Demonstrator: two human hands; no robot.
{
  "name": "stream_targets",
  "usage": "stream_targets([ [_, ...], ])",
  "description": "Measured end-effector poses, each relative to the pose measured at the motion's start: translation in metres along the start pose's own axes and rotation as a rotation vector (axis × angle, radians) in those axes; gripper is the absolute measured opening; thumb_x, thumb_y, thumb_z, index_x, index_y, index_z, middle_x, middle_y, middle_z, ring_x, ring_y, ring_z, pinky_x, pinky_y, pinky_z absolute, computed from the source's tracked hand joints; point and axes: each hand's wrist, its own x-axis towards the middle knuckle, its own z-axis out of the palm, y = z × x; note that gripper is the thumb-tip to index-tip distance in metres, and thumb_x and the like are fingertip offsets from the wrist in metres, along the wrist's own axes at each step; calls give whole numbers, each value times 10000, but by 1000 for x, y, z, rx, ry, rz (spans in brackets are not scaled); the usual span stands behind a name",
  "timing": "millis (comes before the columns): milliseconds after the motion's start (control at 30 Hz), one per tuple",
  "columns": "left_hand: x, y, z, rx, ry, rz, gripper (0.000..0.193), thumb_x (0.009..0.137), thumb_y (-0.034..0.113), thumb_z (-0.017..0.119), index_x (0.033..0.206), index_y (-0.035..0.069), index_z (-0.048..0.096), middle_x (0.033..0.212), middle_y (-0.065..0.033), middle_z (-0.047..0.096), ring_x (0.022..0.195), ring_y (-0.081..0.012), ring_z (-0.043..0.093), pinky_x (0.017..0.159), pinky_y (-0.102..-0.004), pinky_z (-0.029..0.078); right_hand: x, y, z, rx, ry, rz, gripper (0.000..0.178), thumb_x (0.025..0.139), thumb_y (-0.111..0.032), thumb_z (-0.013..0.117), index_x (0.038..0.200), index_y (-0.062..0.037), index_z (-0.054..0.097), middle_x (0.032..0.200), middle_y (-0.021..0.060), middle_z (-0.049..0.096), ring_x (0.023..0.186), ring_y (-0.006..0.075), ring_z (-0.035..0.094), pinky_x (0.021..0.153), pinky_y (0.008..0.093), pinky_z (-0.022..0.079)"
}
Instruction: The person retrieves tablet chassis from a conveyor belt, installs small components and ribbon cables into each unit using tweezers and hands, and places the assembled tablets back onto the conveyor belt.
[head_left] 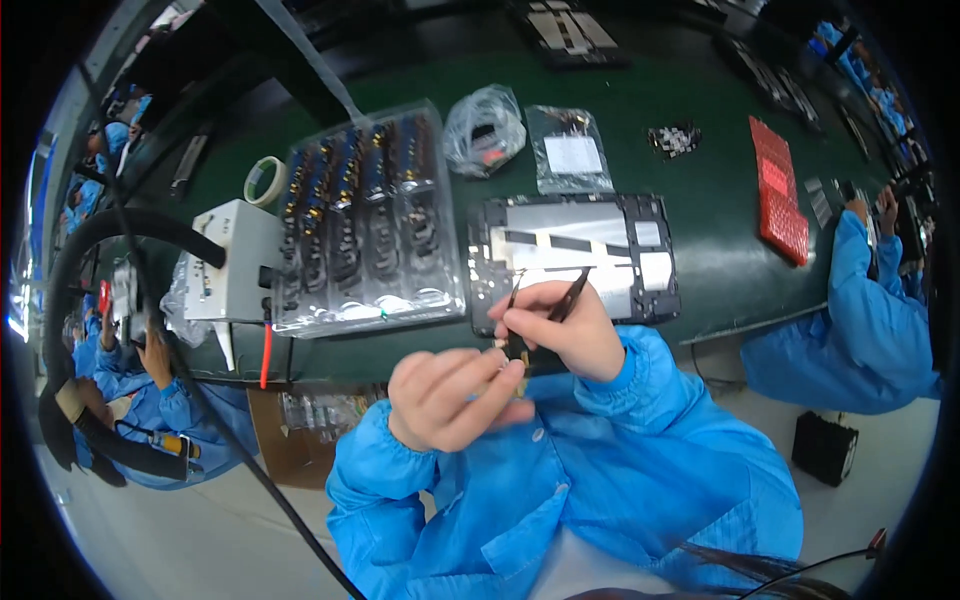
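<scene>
My right hand (572, 330) is closed around dark tweezers (569, 298), whose far end rises above the fingers. Close beside it, my left hand (455, 398) pinches a small dark part with gold-coloured bits (521, 362) between thumb and fingers; its exact kind is too small to make out. Both hands meet in front of the table's near edge. Just beyond them lies an opened tablet-like device (650, 283), showing a black frame and silver plates. Part of its near side is covered by my right hand.
Left of the device stands a clear plastic tray (455, 290) with rows of small parts. Beside it are a white box (235, 240) with a black hose and a tape roll (264, 181). Plastic bags (484, 130) and red bubble wrap (780, 200) lie farther off. Co-workers sit at both sides.
</scene>
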Motion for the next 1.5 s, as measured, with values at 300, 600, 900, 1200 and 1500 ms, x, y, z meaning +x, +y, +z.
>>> stream_targets([
  [300,26,-12,21,-149,-40,-406,234,656,47,682,882,55,623,859,-56,601,719,-221,572,591,-310,445,-9,7,-6,-503,85,-330,188,769,-8,607,956,13,599,810,79,618,702,120,590,575,248,468],
  [600,28,-9,14,-75,-140,-318,204,666,50,666,866,75,633,851,-19,613,695,-185,560,623,-286,414,-14,9,-8,-959,163,-743,281,631,6,631,907,-22,586,705,84,555,601,253,563,516,321,454],
  [900,-38,14,-19,254,317,-639,72,776,-10,547,843,14,537,852,-117,541,797,-234,534,716,-328,441,-26,32,-3,-819,-4,-732,304,665,11,638,966,-19,618,745,95,595,631,240,592,523,315,467],
  [1200,-275,-12,-68,622,133,-1582,228,883,129,495,1002,-50,571,894,-138,606,765,-210,570,684,-306,476,-30,40,-7,-619,-230,-474,284,672,-23,604,956,-40,607,770,41,585,703,218,589,622,299,477],
  [1500,-182,3,-71,396,603,-1618,262,896,176,484,1040,-32,551,836,-84,615,677,-134,547,530,-214,434,-32,45,-8,-566,-270,-430,281,681,-28,601,962,-23,593,821,62,598,757,223,595,659,305,484],
])
